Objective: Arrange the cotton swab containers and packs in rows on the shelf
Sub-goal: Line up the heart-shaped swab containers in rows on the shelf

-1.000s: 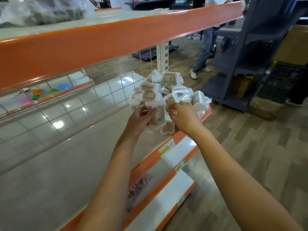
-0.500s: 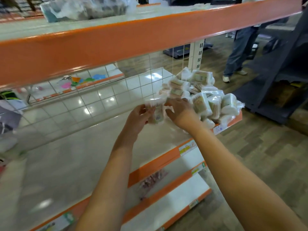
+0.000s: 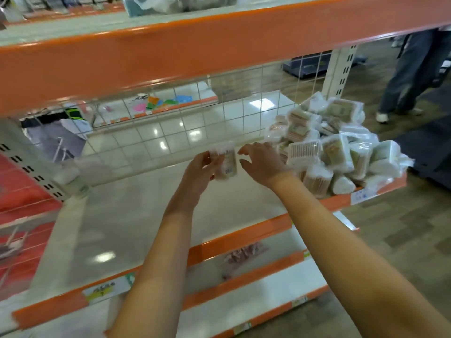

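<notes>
Fingers of my left hand (image 3: 199, 170) are wrapping a cotton swab container (image 3: 225, 163), keeping it upright for standing on the bare shelf (image 3: 127, 215) below them. Right hand (image 3: 262, 162) fingers are spreading loose, holding nothing, just beside it; the unsorted pile (image 3: 334, 145) is heaping beyond my right knuckles.

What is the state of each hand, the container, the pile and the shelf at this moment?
left hand: grips the cotton swab container, held above the shelf.
right hand: fingers loosely spread, holding nothing.
pile of packs: heaped, unsorted, at the shelf's right end.
shelf: bare here, no rows yet.
</notes>
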{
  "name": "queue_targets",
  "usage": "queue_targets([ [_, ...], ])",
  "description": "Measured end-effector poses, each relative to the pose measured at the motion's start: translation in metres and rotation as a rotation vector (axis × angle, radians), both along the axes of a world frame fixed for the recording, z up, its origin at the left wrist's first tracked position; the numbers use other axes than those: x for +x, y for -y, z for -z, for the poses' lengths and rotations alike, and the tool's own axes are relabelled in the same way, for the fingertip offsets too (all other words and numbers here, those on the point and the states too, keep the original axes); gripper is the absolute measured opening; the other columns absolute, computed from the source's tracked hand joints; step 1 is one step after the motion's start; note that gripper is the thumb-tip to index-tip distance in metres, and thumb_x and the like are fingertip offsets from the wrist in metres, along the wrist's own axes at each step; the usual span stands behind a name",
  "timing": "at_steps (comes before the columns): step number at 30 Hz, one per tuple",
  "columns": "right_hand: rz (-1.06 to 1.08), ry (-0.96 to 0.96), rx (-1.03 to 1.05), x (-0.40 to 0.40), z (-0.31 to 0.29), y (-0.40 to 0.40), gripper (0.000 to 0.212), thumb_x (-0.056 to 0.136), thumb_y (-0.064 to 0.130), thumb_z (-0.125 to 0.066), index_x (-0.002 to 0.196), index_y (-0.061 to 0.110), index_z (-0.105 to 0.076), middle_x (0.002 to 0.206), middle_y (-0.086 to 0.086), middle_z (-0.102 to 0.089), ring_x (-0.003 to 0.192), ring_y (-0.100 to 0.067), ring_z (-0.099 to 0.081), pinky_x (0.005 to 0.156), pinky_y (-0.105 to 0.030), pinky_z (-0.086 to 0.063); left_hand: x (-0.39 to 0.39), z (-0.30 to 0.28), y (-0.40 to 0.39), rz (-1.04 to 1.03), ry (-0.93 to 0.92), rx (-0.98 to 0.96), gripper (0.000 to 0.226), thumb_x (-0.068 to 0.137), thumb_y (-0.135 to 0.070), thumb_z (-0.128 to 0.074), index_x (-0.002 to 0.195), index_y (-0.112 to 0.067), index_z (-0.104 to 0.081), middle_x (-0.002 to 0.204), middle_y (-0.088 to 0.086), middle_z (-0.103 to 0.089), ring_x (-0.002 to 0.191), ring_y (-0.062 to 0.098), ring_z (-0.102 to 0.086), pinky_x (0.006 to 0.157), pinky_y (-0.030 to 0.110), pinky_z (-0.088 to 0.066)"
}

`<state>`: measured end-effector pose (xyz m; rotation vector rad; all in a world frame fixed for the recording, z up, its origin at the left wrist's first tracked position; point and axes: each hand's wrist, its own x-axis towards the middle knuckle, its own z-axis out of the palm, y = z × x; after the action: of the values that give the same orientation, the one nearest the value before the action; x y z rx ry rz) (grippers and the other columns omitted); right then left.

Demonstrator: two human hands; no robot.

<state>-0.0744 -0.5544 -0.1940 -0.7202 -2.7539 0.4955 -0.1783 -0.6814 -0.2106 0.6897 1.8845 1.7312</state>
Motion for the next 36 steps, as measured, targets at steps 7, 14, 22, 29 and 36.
queue_targets([
  [7,-0.092,-0.023,-0.002,-0.024,0.008,0.014,0.032,0.096,0.023,-0.048,0.126,0.013,-0.055,0.125,-0.008,-0.057,0.121,-0.028,-0.043,0.100,-0.036,-0.035,-0.015,0.005,0.024,-0.053,-0.011,-0.013,0.038,0.090,-0.026,-0.062,0.121,-0.004,-0.057,0.114,0.011,-0.065,0.099,0.019,-0.066,0.074,0.021,-0.056],
  [14,-0.165,-0.027,-0.004,-0.047,0.017,0.027,0.032,0.096,0.022,-0.049,0.126,0.012,-0.056,0.124,-0.009,-0.058,0.120,-0.030,-0.045,0.099,-0.036,-0.036,-0.031,0.010,0.046,-0.147,-0.006,-0.054,0.039,0.090,-0.029,-0.063,0.122,-0.008,-0.057,0.114,0.006,-0.065,0.102,0.019,-0.064,0.088,0.031,-0.054],
  [22,-0.252,0.013,0.010,-0.082,0.031,0.046,0.032,0.094,0.025,-0.051,0.123,0.013,-0.058,0.122,-0.009,-0.061,0.117,-0.030,-0.050,0.101,-0.038,-0.038,-0.044,0.013,0.074,-0.198,0.014,-0.034,0.032,0.091,-0.027,-0.061,0.118,-0.009,-0.057,0.110,0.004,-0.066,0.098,0.016,-0.065,0.081,0.025,-0.055],
  [29,-0.321,0.040,0.017,-0.107,0.037,0.069,0.031,0.093,0.025,-0.052,0.121,0.014,-0.059,0.121,-0.009,-0.060,0.117,-0.030,-0.050,0.100,-0.038,-0.040,-0.059,0.019,0.099,-0.269,0.022,-0.052,0.024,0.091,-0.027,-0.062,0.109,-0.012,-0.060,0.106,0.006,-0.067,0.101,0.024,-0.065,0.089,0.037,-0.052],
  [36,-0.387,0.067,0.051,-0.126,0.039,0.093,0.032,0.093,0.027,-0.052,0.122,0.015,-0.059,0.122,-0.007,-0.061,0.117,-0.029,-0.051,0.100,-0.039,-0.041,-0.070,0.019,0.121,-0.303,0.020,-0.059,0.033,0.091,-0.026,-0.062,0.116,-0.006,-0.060,0.115,0.014,-0.065,0.105,0.026,-0.064,0.086,0.034,-0.055],
])
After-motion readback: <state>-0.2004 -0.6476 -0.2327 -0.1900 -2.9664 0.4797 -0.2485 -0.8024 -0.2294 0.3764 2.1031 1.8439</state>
